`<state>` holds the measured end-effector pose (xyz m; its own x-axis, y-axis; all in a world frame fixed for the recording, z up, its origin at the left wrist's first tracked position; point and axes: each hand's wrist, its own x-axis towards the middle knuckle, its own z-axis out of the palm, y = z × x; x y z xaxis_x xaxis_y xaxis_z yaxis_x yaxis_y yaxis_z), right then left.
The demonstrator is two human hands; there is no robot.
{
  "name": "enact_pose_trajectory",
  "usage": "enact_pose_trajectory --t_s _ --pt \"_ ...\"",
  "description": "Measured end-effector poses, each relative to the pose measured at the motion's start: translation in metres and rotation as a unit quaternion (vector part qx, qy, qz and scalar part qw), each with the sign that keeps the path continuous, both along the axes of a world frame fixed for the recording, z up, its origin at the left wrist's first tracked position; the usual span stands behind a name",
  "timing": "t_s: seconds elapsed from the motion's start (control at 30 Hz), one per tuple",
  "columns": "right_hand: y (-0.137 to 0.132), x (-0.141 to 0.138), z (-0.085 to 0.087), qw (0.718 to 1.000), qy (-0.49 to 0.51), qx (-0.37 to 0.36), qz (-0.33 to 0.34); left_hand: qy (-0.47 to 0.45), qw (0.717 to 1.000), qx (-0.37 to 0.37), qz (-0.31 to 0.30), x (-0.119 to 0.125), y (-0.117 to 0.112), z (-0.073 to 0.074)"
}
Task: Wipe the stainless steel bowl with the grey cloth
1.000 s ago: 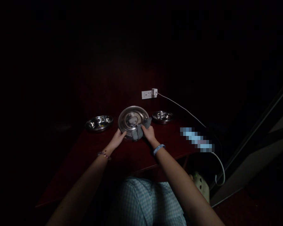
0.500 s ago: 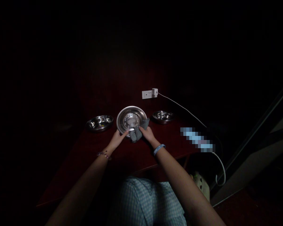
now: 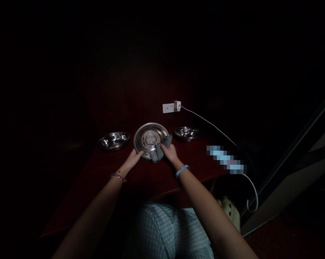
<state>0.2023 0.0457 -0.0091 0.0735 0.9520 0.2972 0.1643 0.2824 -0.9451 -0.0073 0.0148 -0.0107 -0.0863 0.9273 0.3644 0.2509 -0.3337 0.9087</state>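
The steel plate sits a touch lower than half a second ago, and the glints on it have shifted. The hands have barely moved. The left hand pinches its near-left rim. The right hand clutches a grey cloth bunched against the near-right rim. The plate is tilted up above the dark red table. Farther off, a steel bowl lies to the left and a steel dish to the right. A wall socket is beyond them.

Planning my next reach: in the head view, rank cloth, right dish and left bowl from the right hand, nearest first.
1. Cloth: gripped in the right hand, against the plate.
2. Right dish: just to its right.
3. Left bowl: far left, past the plate.
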Motion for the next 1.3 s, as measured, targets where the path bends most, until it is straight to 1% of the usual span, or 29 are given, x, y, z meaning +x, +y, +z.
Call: enact_pose_trajectory --t_s 0.13,0.27,0.33,0.4,0.47,0.5,0.6,0.77,0.9,1.0,1.13,1.23,1.3 --pt "0.001 0.001 -0.001 1.0 0.001 0.008 -0.007 -0.021 0.999 -0.025 0.022 0.003 -0.003 0.002" --pt "0.002 -0.002 -0.002 1.0 0.012 -0.012 0.005 -0.031 0.999 -0.009 0.02 0.008 -0.007 0.005" --pt "0.001 -0.004 -0.002 0.999 0.029 -0.024 0.037 -0.044 0.999 0.001 0.002 0.011 -0.011 0.007" --pt "-0.001 -0.007 -0.002 0.995 0.056 -0.027 0.083 -0.053 0.998 -0.003 -0.017 0.014 -0.014 0.009" --pt "-0.002 -0.008 -0.002 0.99 0.08 -0.023 0.115 -0.057 0.998 -0.013 -0.021 0.014 -0.015 0.01" --pt "-0.003 -0.008 -0.002 0.989 0.086 -0.022 0.122 -0.058 0.998 -0.015 -0.017 0.014 -0.014 0.009" --pt "-0.002 -0.008 -0.002 0.99 0.086 -0.023 0.11 -0.059 0.998 -0.022 0.007 0.011 -0.01 0.006" --pt "0.001 -0.006 -0.003 0.997 0.048 -0.014 0.06 -0.061 0.997 -0.033 0.038 0.005 -0.001 0.002" --pt "0.0 -0.005 -0.002 0.999 0.012 0.009 0.041 -0.069 0.995 -0.032 0.059 -0.003 0.0 0.009" --pt "0.0 -0.004 -0.002 0.999 -0.015 0.017 0.047 -0.088 0.993 -0.027 0.072 -0.006 -0.005 0.017" --pt "-0.001 -0.003 -0.002 0.998 -0.025 0.019 0.045 -0.102 0.992 -0.029 0.063 -0.001 -0.012 0.021" --pt "0.001 -0.002 -0.001 0.999 -0.021 0.019 0.023 -0.093 0.994 -0.023 0.049 0.006 -0.013 0.017" --pt "0.003 0.0 -0.002 1.0 -0.018 0.01 0.005 -0.069 0.997 -0.001 0.034 0.01 -0.012 0.012"
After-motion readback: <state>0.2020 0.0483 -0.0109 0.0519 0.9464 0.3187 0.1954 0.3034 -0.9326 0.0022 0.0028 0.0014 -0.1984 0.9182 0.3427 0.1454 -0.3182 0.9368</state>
